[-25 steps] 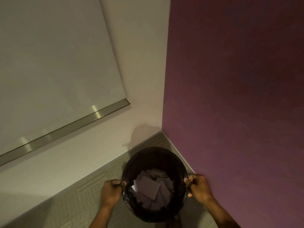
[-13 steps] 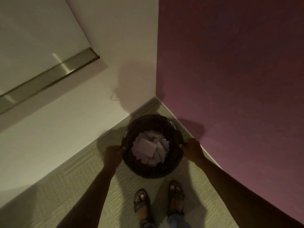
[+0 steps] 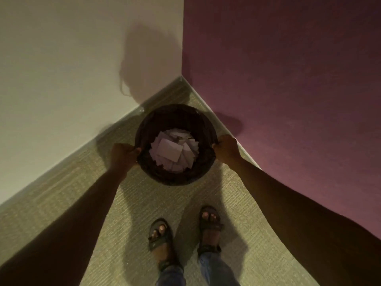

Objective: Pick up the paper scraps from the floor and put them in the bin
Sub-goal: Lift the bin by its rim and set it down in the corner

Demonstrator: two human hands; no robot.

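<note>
We see the dark bin (image 3: 175, 179) in the room corner (image 3: 181, 78), paper scraps (image 3: 171, 150) piled inside it. Our left hand (image 3: 123, 154) grasps its rim at 9 o'clock, our right hand (image 3: 225, 148) at 3 o'clock, both curled over the edge; sandalled feet (image 3: 160, 236) stand at 6 o'clock.

Corner: white wall (image 3: 61, 79) left, purple wall (image 3: 288, 100) right hem bin (image 3: 175, 178); bin mouth and near-side carpet (image 3: 127, 234) open.

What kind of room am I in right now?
Probably an office or meeting-room corner: a cream wall meets a plum-purple wall, ribbed beige carpet covers the floor, and the left hand and right hand grip a round dark waste bin holding white paper scraps.
</note>
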